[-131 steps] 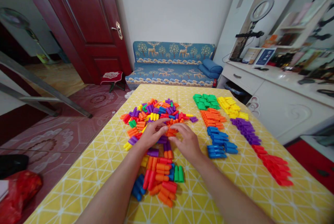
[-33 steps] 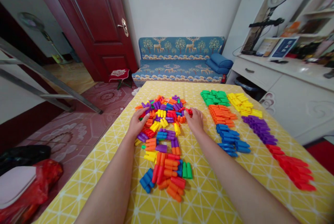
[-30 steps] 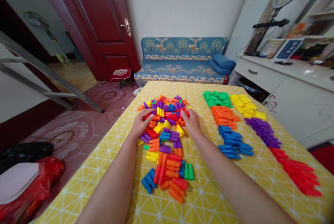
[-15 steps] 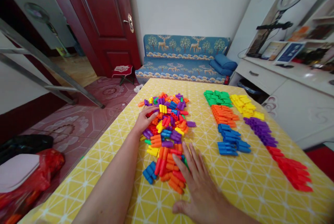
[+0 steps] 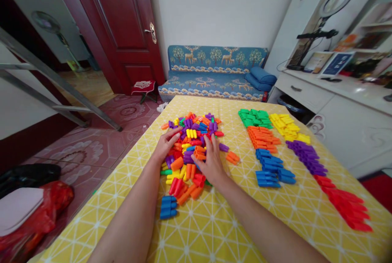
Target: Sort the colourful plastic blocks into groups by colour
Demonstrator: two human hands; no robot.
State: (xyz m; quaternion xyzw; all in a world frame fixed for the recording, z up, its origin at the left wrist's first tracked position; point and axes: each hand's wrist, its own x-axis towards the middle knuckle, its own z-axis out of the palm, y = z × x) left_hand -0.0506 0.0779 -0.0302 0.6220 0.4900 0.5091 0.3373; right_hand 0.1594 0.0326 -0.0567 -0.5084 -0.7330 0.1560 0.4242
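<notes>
A mixed heap of coloured plastic pieces (image 5: 186,159) lies on the yellow patterned tablecloth (image 5: 245,218). My left hand (image 5: 165,144) rests on the heap's left side, fingers spread over purple and red pieces. On the right side of the heap lies my right hand (image 5: 211,161), its fingers apart and touching orange and purple pieces. A blue piece (image 5: 168,207) sits at the near edge, and an orange piece (image 5: 232,157) lies just right of my right hand.
Single-colour groups stand to the right: green (image 5: 255,118), orange (image 5: 263,139), blue (image 5: 271,167), yellow (image 5: 288,127), purple (image 5: 306,157) and red (image 5: 344,203). A patterned sofa (image 5: 214,71) is behind the table, and a white cabinet (image 5: 346,120) is at the right.
My right hand has moved forward from the near edge onto the heap. Pieces near the front have shifted, and an orange piece now lies apart on the right.
</notes>
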